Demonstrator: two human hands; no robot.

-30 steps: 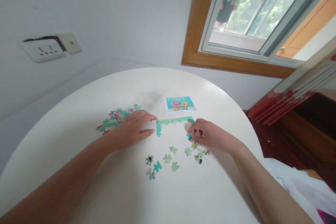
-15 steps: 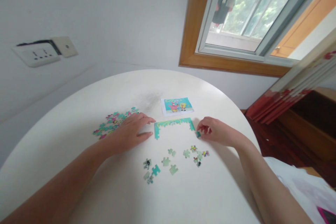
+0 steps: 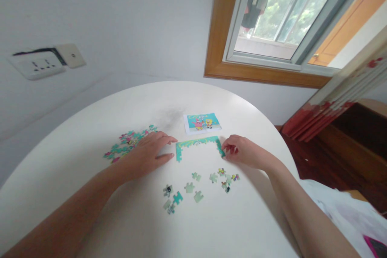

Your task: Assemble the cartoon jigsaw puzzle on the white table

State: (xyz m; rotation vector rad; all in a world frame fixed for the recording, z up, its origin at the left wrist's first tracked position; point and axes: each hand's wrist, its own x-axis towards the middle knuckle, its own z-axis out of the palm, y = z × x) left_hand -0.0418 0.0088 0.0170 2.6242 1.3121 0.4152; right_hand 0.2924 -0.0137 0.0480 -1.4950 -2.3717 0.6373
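Since 0.5 s ago: right hand (image 3: 240, 151) shifted 1 teal piece (image 3: 223, 154) from just right of the joined border (image 3: 198, 142) to its right leg's lower end, fingertips pinching it. Can't tell if seated. Left hand (image 3: 152, 148) just left of border, thumb and fingers spread. Piece pile (image 3: 116, 151) farther left of border; picture card (image 3: 203, 123) behind it; loose pieces (image 3: 189, 188) in front.

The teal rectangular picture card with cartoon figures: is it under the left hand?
No, the picture card lies on the white round table beyond the teal jigsaw border, clear of the left hand.
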